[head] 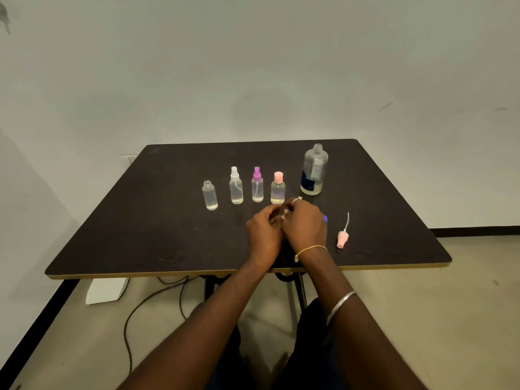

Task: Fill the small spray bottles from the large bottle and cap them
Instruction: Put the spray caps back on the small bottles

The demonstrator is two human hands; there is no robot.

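Observation:
On the dark table (pixel 168 220) stands a row of small clear bottles with liquid: an uncapped bottle (pixel 210 195), a white-sprayer bottle (pixel 235 185), a purple-sprayer bottle (pixel 257 184) and a pink-capped bottle (pixel 278 188). The large bottle (pixel 314 170) stands open at the back right. My left hand (pixel 264 235) and right hand (pixel 305 226) meet in front of the row, fingers curled round a small, mostly hidden item. A whitish tip (pixel 297 199) pokes out above my right fingers. A loose pink sprayer head (pixel 343 235) with its tube lies to the right.
A blue piece (pixel 325 218) peeks out behind my right hand. The table's front edge (pixel 197 274) is close to my forearms. Cables (pixel 146 305) and a white box (pixel 107 291) lie on the floor under the table.

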